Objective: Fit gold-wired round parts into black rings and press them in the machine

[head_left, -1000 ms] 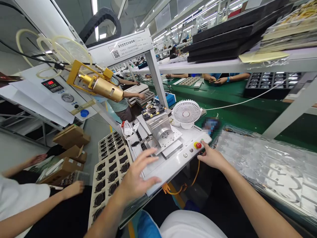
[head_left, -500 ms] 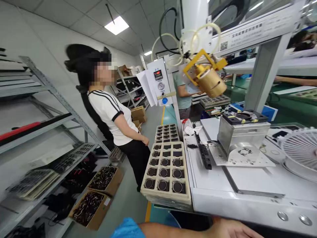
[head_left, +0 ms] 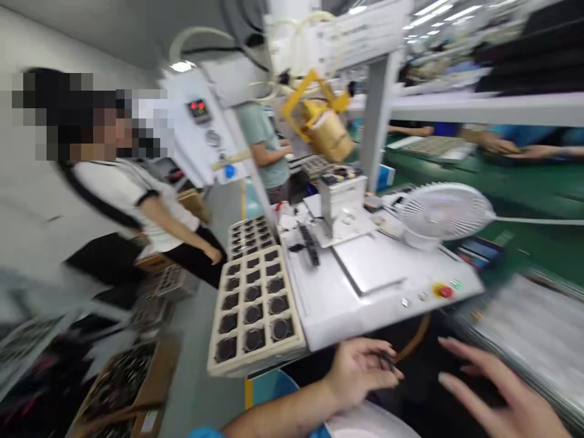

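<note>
My left hand (head_left: 358,372) is closed, with thumb and fingers pinching a small dark part (head_left: 387,360); blur hides exactly what kind it is. To its right, my right hand (head_left: 506,389) is open, thumb and fingers apart, holding nothing. Both hands are in front of the white machine bench (head_left: 337,322), below its front edge. Left of the bench, near my left forearm, stands a cream tray (head_left: 292,348) whose compartments hold dark round ring-like parts, several of them. A second similar tray (head_left: 230,237) lies behind it.
A white fan (head_left: 449,213), a metal fixture block (head_left: 342,204) and a red button (head_left: 444,292) are on the bench. Above hangs a gold cylinder (head_left: 332,137) in a yellow bracket. A person in white (head_left: 132,194) stands at left. Cartons (head_left: 159,371) sit on the floor.
My view has swung to the right. My left hand has come further into view with a small dark part pinched in it, and my right hand has appeared at the lower right.
</note>
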A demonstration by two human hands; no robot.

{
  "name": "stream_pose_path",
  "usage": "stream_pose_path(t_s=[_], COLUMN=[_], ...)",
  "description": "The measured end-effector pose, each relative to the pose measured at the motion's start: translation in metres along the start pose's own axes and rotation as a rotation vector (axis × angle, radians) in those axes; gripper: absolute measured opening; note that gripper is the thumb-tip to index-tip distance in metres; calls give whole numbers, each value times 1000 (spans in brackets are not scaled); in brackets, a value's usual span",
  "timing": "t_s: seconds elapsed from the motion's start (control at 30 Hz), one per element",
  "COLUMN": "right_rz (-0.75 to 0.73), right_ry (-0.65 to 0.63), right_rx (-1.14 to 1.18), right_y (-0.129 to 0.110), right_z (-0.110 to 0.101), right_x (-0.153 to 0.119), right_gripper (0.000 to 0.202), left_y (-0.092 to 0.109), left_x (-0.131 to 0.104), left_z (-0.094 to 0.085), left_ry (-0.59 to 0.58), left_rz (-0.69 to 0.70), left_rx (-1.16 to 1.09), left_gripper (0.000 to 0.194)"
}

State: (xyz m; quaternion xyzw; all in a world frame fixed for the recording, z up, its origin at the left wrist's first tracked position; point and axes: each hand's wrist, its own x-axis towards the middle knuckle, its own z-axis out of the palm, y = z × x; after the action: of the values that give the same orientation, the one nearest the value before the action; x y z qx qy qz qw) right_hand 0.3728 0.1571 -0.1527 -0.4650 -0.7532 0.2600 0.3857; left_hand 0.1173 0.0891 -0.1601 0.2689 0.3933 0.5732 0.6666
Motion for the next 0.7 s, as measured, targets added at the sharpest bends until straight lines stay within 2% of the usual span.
stream_pose_path(t_s=[0.07, 0.2, 0.27, 0.3, 0.33, 0.4, 0.6, 0.7], right_rz=[164, 567, 692, 732, 758, 783, 775, 821], right_ry=[130, 424, 495, 470, 436, 340, 134, 38], right_rx=[-144, -429, -520, -549, -567, -569, -554, -587], right_y=[2, 15, 22, 26, 28, 33, 40, 43], right_z=[-56, -179, -225, -239, -248, -251, -211, -207], right_x=[1, -17, -37, -47, -57, -72, -87, -86], right_gripper=[47, 39, 29, 22, 17, 13, 19, 19], left_y=[15, 28, 28, 27, 26, 25, 32, 33], left_x=[-11, -13, -8, -6, -5, -3, 6, 9], left_z=[-9, -43, -57, -61, -62, -58, -29, -26], left_ry=[-2, 33, 36, 30, 18, -20, -157, -187], left_rz=[-6, 9, -14, -27, -38, -39, 45, 64], left_rx=[37, 117, 140, 156, 171, 196, 263, 274], left_gripper=[56, 44, 44, 45, 45, 45, 44, 45])
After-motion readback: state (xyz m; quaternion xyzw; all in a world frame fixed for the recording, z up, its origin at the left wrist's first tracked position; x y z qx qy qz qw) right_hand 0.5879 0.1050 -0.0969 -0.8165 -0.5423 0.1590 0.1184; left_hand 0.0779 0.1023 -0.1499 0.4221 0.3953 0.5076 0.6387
